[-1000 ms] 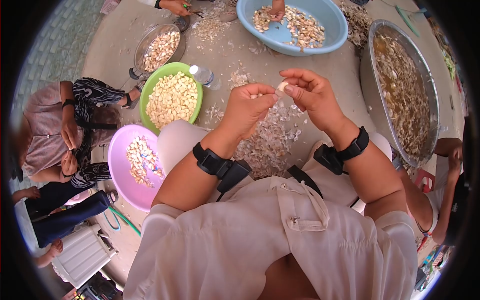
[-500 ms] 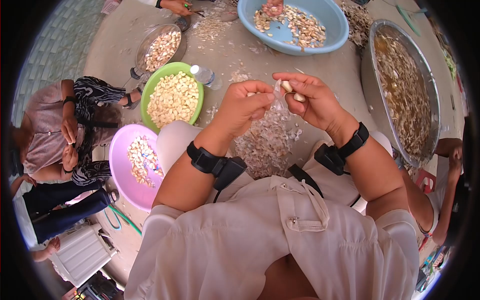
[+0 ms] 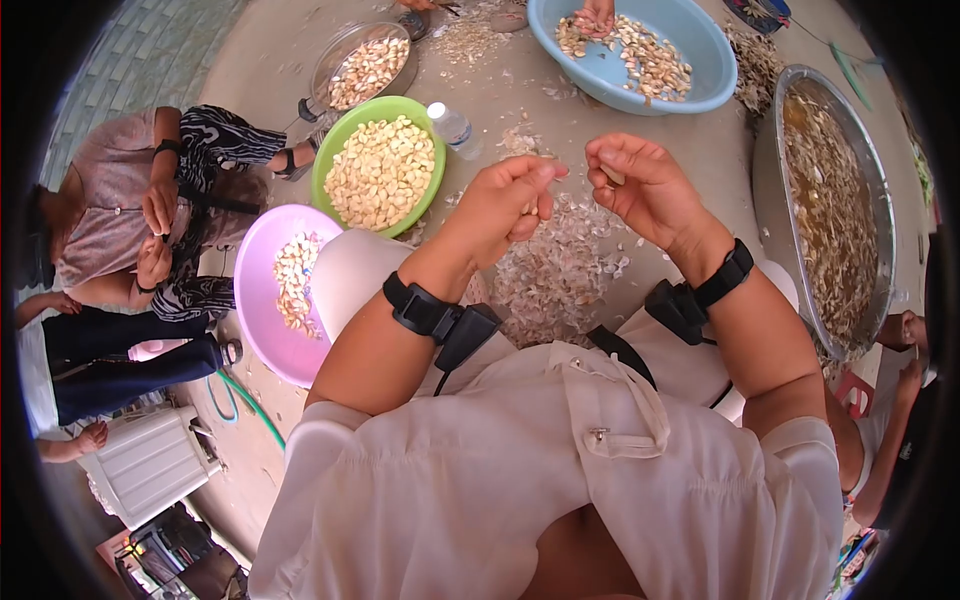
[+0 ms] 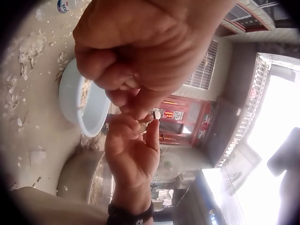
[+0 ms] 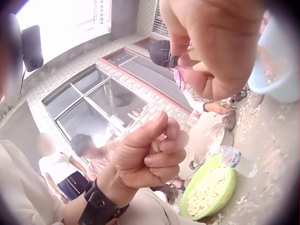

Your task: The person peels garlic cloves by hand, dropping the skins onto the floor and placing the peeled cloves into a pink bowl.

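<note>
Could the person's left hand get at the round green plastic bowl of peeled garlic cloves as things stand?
Probably yes. The left hand is raised just right of the green bowl, whose top is open, with only bare floor and scattered skins between. Its fingers are curled round something small, though, so it may need emptying first.

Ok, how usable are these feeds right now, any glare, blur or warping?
Head view: sharp in even daylight, but fisheye bends the metal basin and blacks the corners. Left wrist view: right edge blown out white, left hand close and soft. Right wrist view: window glare upper left, right hand blurred, edges smeared.
</note>
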A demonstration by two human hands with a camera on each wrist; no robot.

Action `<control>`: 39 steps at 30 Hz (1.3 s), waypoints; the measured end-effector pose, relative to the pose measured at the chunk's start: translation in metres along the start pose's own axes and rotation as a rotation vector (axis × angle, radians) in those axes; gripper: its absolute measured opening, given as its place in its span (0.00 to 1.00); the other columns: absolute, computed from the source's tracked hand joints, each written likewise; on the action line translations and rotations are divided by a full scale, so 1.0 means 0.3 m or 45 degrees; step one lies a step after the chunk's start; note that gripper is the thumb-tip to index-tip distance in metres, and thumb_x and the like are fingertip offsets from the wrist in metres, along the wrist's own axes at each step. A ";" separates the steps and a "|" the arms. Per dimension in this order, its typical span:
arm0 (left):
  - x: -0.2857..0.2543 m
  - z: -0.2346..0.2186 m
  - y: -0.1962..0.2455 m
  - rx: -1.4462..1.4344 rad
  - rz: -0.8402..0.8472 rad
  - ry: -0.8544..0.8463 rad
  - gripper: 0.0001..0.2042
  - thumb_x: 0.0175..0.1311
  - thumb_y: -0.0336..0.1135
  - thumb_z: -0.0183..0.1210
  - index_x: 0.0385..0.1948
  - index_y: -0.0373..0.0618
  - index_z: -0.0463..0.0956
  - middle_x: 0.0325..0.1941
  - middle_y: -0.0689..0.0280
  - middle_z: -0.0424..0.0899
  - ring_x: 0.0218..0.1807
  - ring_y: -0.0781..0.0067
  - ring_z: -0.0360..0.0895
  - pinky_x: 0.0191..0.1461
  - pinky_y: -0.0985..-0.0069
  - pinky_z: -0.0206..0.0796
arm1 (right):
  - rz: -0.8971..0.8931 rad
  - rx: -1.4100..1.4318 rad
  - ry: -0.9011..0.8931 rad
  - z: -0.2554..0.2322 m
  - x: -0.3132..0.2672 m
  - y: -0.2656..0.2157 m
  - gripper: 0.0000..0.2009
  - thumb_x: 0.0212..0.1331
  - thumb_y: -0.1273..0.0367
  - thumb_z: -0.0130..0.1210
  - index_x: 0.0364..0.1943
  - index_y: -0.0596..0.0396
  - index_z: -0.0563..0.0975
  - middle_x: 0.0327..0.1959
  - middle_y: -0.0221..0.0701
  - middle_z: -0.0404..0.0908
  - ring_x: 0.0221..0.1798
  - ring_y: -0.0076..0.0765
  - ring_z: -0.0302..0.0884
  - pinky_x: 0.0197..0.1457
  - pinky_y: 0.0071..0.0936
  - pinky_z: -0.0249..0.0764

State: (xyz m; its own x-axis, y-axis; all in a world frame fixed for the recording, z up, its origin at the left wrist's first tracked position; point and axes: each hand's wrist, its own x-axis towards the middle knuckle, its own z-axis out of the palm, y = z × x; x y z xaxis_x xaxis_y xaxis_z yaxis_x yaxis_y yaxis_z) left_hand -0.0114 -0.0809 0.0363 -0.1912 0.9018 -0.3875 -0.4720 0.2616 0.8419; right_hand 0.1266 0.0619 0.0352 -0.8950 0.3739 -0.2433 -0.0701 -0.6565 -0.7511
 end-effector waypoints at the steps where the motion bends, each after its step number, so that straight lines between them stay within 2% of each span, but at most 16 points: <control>1: -0.006 0.005 0.002 -0.078 0.001 0.005 0.16 0.66 0.42 0.44 0.46 0.39 0.68 0.19 0.69 0.70 0.13 0.86 0.55 0.16 0.88 0.47 | 0.007 -0.075 -0.040 0.003 -0.001 0.010 0.08 0.55 0.68 0.53 0.35 0.58 0.75 0.24 0.25 0.72 0.24 0.18 0.67 0.28 0.14 0.66; 5: -0.010 -0.002 -0.007 -0.268 0.041 -0.014 0.19 0.68 0.45 0.39 0.52 0.41 0.62 0.20 0.68 0.70 0.13 0.85 0.56 0.15 0.87 0.48 | 0.060 -0.546 -0.131 0.053 -0.009 0.026 0.09 0.54 0.69 0.54 0.38 0.59 0.76 0.20 0.23 0.71 0.22 0.16 0.65 0.27 0.13 0.64; 10: -0.026 0.005 -0.011 -0.392 0.060 0.044 0.20 0.68 0.45 0.38 0.54 0.42 0.61 0.21 0.67 0.70 0.13 0.84 0.57 0.15 0.87 0.48 | -0.176 -0.952 -0.093 0.138 -0.019 0.077 0.11 0.55 0.71 0.52 0.43 0.59 0.74 0.20 0.24 0.71 0.20 0.17 0.65 0.24 0.17 0.64; 11: -0.029 0.005 -0.009 -0.350 0.081 0.068 0.20 0.68 0.45 0.38 0.54 0.42 0.61 0.21 0.67 0.70 0.13 0.85 0.57 0.15 0.87 0.48 | -0.226 -1.059 -0.085 0.148 -0.018 0.077 0.12 0.55 0.71 0.52 0.44 0.58 0.74 0.20 0.25 0.71 0.20 0.17 0.65 0.23 0.18 0.64; 14: -0.040 -0.001 -0.014 -0.201 0.149 0.126 0.19 0.68 0.45 0.39 0.54 0.42 0.61 0.22 0.67 0.69 0.13 0.86 0.57 0.14 0.88 0.47 | -0.130 -1.136 -0.253 0.166 -0.017 0.064 0.13 0.54 0.72 0.52 0.45 0.55 0.73 0.19 0.25 0.71 0.21 0.19 0.65 0.24 0.19 0.64; 17: -0.055 -0.005 -0.018 -0.074 0.167 0.147 0.19 0.68 0.44 0.40 0.53 0.41 0.61 0.22 0.68 0.69 0.14 0.87 0.56 0.14 0.89 0.47 | -0.148 -1.237 -0.308 0.163 0.000 0.077 0.10 0.53 0.71 0.54 0.40 0.54 0.74 0.21 0.27 0.73 0.20 0.24 0.67 0.26 0.22 0.66; 19: -0.074 -0.009 -0.008 -0.085 0.133 0.156 0.18 0.68 0.43 0.40 0.52 0.41 0.61 0.23 0.68 0.69 0.15 0.87 0.56 0.14 0.89 0.46 | -0.340 -1.412 -0.323 0.170 -0.004 0.081 0.08 0.51 0.71 0.54 0.35 0.55 0.74 0.22 0.31 0.74 0.22 0.30 0.70 0.28 0.25 0.67; 22: -0.083 -0.029 -0.016 -0.274 0.120 0.033 0.18 0.67 0.43 0.40 0.51 0.40 0.62 0.23 0.68 0.69 0.15 0.87 0.57 0.14 0.89 0.47 | -0.581 -1.593 -0.336 0.188 0.008 0.065 0.06 0.50 0.70 0.55 0.31 0.56 0.74 0.25 0.35 0.75 0.25 0.38 0.72 0.31 0.29 0.68; 23: -0.087 -0.032 -0.017 -0.380 0.100 0.028 0.16 0.67 0.43 0.40 0.47 0.41 0.64 0.24 0.68 0.69 0.14 0.86 0.57 0.14 0.89 0.47 | -0.636 -1.630 -0.342 0.193 0.006 0.070 0.06 0.49 0.70 0.55 0.30 0.56 0.74 0.27 0.36 0.75 0.26 0.40 0.73 0.31 0.30 0.68; 26: -0.101 -0.046 -0.016 -0.470 0.057 -0.049 0.14 0.67 0.43 0.41 0.43 0.43 0.66 0.23 0.68 0.70 0.13 0.85 0.57 0.14 0.88 0.47 | -0.886 -1.701 -0.407 0.214 0.019 0.074 0.06 0.48 0.70 0.56 0.31 0.56 0.75 0.26 0.37 0.75 0.28 0.43 0.73 0.32 0.31 0.68; 27: -0.102 -0.049 -0.019 -0.464 0.009 -0.022 0.14 0.66 0.46 0.42 0.38 0.44 0.66 0.21 0.68 0.69 0.12 0.84 0.57 0.14 0.88 0.47 | -0.866 -1.721 -0.405 0.223 0.015 0.068 0.06 0.48 0.71 0.56 0.30 0.56 0.75 0.25 0.36 0.75 0.28 0.42 0.73 0.31 0.30 0.68; 32: -0.115 -0.051 -0.019 -0.479 -0.041 -0.148 0.16 0.65 0.49 0.43 0.31 0.44 0.68 0.20 0.65 0.71 0.12 0.83 0.59 0.14 0.88 0.47 | -0.706 -1.643 -0.278 0.244 0.014 0.064 0.04 0.49 0.72 0.55 0.28 0.58 0.76 0.22 0.35 0.73 0.25 0.37 0.71 0.30 0.27 0.67; 33: -0.113 -0.056 -0.020 -0.475 -0.063 -0.187 0.17 0.65 0.49 0.43 0.30 0.44 0.69 0.20 0.64 0.71 0.12 0.83 0.59 0.14 0.88 0.47 | -0.767 -1.596 -0.247 0.234 0.025 0.077 0.03 0.50 0.73 0.54 0.27 0.59 0.76 0.22 0.34 0.73 0.23 0.32 0.70 0.28 0.25 0.66; 36: -0.101 -0.060 -0.040 -0.592 -0.055 -0.057 0.17 0.65 0.48 0.42 0.30 0.43 0.71 0.21 0.62 0.73 0.13 0.83 0.59 0.15 0.87 0.47 | -0.529 -1.461 -0.180 0.233 0.028 0.094 0.02 0.50 0.75 0.54 0.28 0.59 0.75 0.21 0.35 0.72 0.24 0.31 0.70 0.28 0.25 0.66; 37: -0.096 -0.064 -0.049 -0.574 -0.039 -0.048 0.17 0.65 0.48 0.43 0.35 0.42 0.70 0.22 0.64 0.71 0.14 0.83 0.58 0.15 0.86 0.47 | -0.440 -1.498 -0.232 0.239 0.025 0.088 0.03 0.51 0.76 0.54 0.30 0.61 0.75 0.22 0.34 0.73 0.26 0.28 0.70 0.30 0.24 0.66; 39: -0.097 -0.060 -0.055 -0.531 0.033 0.067 0.16 0.65 0.47 0.42 0.38 0.43 0.69 0.23 0.66 0.70 0.15 0.84 0.58 0.16 0.86 0.47 | -0.520 -1.549 -0.280 0.250 0.027 0.094 0.04 0.52 0.76 0.53 0.31 0.62 0.75 0.22 0.33 0.74 0.26 0.27 0.70 0.30 0.24 0.66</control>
State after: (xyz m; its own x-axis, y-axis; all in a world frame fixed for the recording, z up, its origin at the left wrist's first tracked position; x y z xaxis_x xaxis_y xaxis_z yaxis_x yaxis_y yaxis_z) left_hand -0.0136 -0.1177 0.0269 -0.2465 0.8846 -0.3959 -0.7724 0.0675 0.6316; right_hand 0.0845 -0.0027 0.0579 -0.9650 0.2141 0.1515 -0.0146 0.5328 -0.8461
